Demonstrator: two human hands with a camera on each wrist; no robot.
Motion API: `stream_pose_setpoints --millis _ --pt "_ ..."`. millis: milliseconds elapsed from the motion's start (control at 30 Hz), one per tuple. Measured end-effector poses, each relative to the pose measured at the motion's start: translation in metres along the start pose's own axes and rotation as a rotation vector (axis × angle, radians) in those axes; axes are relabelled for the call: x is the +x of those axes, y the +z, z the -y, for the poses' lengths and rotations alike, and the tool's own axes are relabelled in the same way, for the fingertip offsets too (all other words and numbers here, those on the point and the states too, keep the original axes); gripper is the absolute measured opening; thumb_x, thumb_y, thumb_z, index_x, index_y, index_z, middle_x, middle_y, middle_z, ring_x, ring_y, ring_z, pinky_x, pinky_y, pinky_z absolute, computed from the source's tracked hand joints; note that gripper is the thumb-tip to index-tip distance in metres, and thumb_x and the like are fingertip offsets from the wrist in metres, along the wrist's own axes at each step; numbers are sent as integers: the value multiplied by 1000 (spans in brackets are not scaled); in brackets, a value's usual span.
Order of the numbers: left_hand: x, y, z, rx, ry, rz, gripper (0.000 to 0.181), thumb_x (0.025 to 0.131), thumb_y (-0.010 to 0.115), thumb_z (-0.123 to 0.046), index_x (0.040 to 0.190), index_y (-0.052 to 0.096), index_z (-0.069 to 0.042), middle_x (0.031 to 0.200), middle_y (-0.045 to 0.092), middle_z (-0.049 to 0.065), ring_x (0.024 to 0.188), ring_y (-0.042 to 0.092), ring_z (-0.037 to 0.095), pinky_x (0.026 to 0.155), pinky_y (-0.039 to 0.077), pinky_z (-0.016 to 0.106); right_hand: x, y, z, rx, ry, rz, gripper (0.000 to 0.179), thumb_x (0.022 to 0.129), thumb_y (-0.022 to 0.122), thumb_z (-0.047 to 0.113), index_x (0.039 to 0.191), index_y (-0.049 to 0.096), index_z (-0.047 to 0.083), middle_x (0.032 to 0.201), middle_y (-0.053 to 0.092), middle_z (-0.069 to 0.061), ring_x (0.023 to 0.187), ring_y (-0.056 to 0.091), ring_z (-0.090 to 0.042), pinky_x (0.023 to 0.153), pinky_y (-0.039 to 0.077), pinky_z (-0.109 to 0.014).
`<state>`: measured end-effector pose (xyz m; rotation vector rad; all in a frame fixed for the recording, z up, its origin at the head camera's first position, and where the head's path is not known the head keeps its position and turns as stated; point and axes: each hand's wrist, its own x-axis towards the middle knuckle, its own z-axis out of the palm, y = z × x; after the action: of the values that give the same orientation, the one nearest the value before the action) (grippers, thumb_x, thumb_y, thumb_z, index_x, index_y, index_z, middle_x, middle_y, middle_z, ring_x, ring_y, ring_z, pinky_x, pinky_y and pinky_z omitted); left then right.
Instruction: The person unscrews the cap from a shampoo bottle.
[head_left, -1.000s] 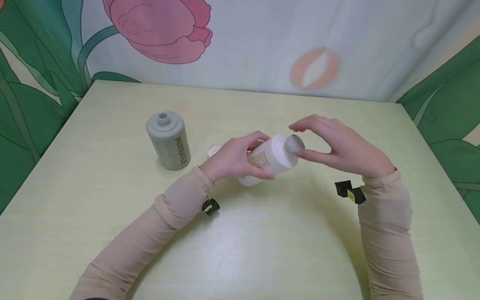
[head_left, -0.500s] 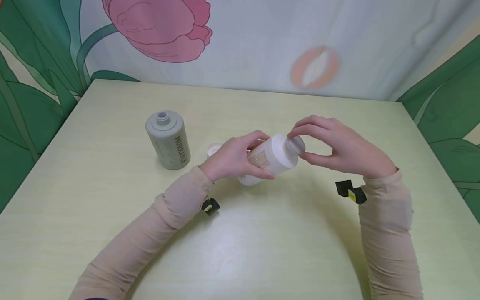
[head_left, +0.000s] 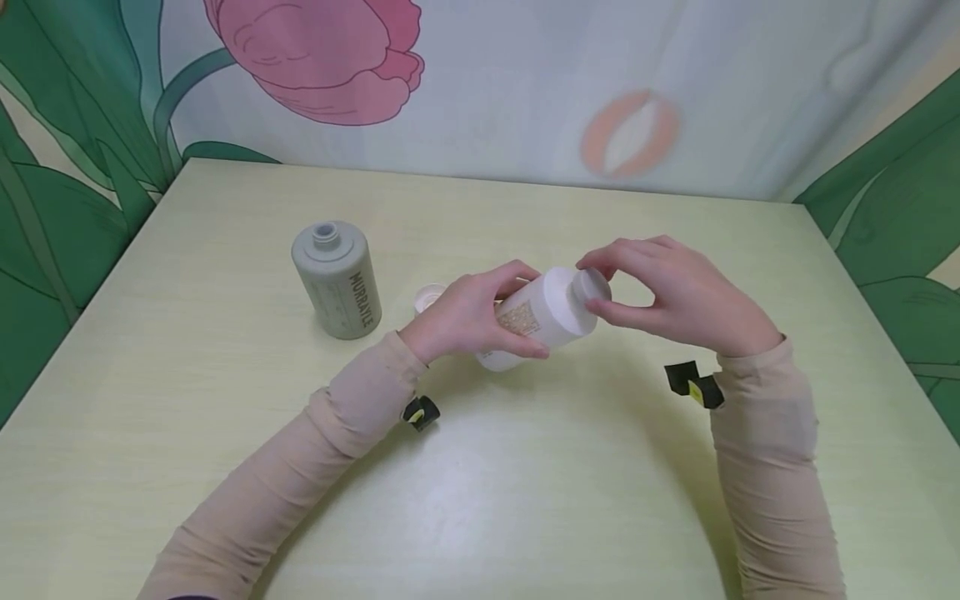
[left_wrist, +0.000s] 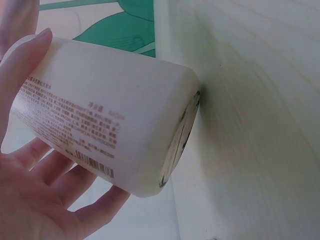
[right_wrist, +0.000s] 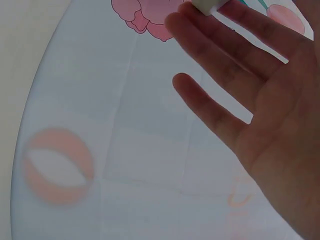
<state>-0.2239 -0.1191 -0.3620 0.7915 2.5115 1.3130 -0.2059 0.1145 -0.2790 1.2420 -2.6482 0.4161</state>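
My left hand (head_left: 468,315) grips a white bottle (head_left: 547,310) round its body. In the head view the bottle leans with its top to the right. Small brown print covers the bottle (left_wrist: 95,110) in the left wrist view, where its base edge is at or close to the table. My right hand (head_left: 678,296) pinches the round white cap (head_left: 592,287) at the bottle's top between thumb and fingertips. Only an edge of the cap (right_wrist: 204,6) shows in the right wrist view. Whether its thread is engaged cannot be seen.
A grey-green bottle (head_left: 337,287) marked MURRAYLE stands upright and uncapped at the left. Just behind my left hand, a white round-topped thing (head_left: 429,296) is mostly hidden. The pale table (head_left: 480,500) ends at a flower-printed curtain (head_left: 510,92).
My right fingers have come from a looser touch to a pinch on the cap, with the wrist shifted slightly left. The left hand and the bottle have stayed in place.
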Motion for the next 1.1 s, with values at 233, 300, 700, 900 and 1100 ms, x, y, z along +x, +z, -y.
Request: stream_pose_setpoints --millis 233,300,700,900,1100 --pt "1 -3 -3 -3 6 -8 67 57 80 -45 113 47 -34 106 60 -11 92 57 10 80 45 32 2 -7 3 -6 -74 -1 35 74 62 11 109 58 16 104 59 6 89 55 -11 77 40 -31" --pt "1 -4 -3 0 3 -7 67 57 80 -46 113 47 -34 106 60 -11 92 57 9 80 45 32 1 -9 4 -3 -83 -2 35 74 62 9 108 57 16 105 58 6 91 55 -10 77 39 -31" --pt "0 -3 -1 -29 -52 -7 70 54 81 -46 113 47 -34 110 60 -10 96 56 8 83 45 34 2 -3 0 150 -95 60 30 76 59 -1 103 46 5 107 51 0 98 49 -8 87 41 -21" --pt "-1 0 1 -47 -49 -18 69 54 82 -43 113 48 -33 110 61 -9 95 57 7 83 45 32 -2 1 -5 141 -100 34 36 75 64 -1 107 48 4 106 50 1 97 48 -7 86 41 -19" --pt "0 -3 4 -42 -71 -16 67 56 81 -43 112 46 -32 113 60 -7 101 57 10 85 46 34 -4 -1 -11 126 -132 -26 50 73 64 -5 120 51 7 111 49 -4 96 48 -10 81 42 -19"
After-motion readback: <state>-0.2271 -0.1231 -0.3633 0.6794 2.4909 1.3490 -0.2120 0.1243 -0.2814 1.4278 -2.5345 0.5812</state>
